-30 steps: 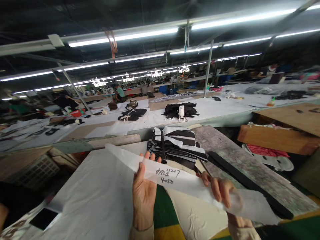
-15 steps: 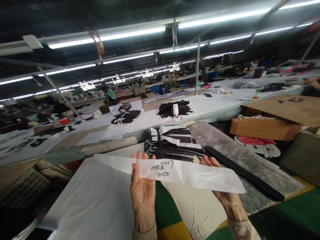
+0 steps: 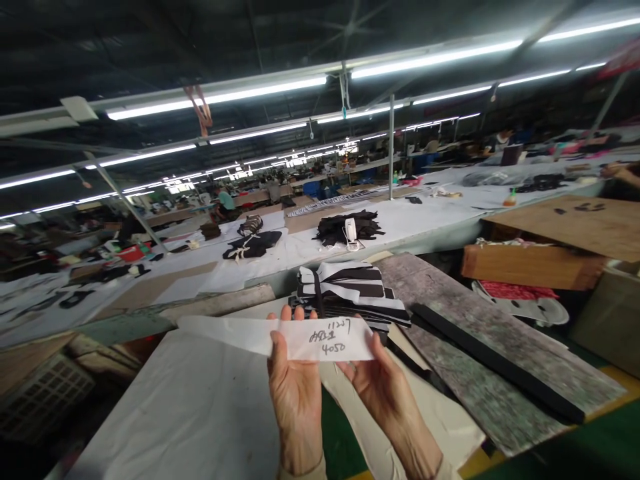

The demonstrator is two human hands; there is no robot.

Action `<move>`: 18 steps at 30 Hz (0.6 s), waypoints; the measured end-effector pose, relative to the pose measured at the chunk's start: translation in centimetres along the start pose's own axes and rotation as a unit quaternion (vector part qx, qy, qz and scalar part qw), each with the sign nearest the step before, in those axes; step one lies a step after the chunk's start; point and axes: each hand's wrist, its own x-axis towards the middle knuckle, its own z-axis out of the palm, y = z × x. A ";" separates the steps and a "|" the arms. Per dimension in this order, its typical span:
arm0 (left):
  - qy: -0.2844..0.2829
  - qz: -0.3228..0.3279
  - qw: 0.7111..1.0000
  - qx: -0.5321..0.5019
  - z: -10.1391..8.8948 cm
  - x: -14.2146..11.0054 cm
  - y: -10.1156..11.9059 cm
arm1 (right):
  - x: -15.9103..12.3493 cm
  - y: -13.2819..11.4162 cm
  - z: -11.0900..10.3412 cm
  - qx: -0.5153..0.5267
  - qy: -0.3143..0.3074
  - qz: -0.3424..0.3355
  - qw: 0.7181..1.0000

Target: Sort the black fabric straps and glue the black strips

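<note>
A white, partly see-through paper strip [image 3: 295, 341] with dark handwriting, including the number 4050, is held up in front of me. My left hand [image 3: 296, 390] is palm up beneath it, thumb over the front and fingertips behind. My right hand [image 3: 385, 383] pinches the strip just right of the writing, its thumb on the front. The strip's narrow left end reaches past my left hand. Behind it lies a banded bundle of black-and-white strips [image 3: 345, 283], its lower part hidden by the paper.
A long black strip [image 3: 495, 360] lies on the mottled grey board [image 3: 440, 307] at right. White sheeting [image 3: 200, 407] covers the surface at left. Beyond runs a long white table [image 3: 300, 233] with a dark fabric pile [image 3: 327, 230]. A wooden drawer [image 3: 530, 267] sits at right.
My right hand has moved left along the strip, close to the writing. The strip's right part, stretched out before, no longer shows beyond that hand.
</note>
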 end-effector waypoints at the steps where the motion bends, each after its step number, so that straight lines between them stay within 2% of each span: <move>1: 0.005 0.002 1.000 -0.003 -0.1 0.0 0.0 | 0.4 -0.2 0.0 0.005 0.025 -0.008 1.000; 3: 0.018 0.001 1.000 -0.009 -0.1 0.0 -0.1 | 0.8 -0.7 -0.4 0.010 0.047 -0.033 0.998; 8: 0.087 -0.005 0.996 -0.019 -0.2 0.0 -0.6 | 0.5 -1.3 -1.2 -0.010 0.056 -0.080 0.995; 15: 0.088 -0.008 0.996 -0.014 -1.1 0.0 -1.2 | 0.0 -1.6 -1.6 -0.005 0.074 -0.058 0.996; 18: 0.113 -0.007 0.993 -0.029 -0.9 -0.2 -1.2 | 0.0 -1.6 -1.7 0.004 0.078 -0.058 0.995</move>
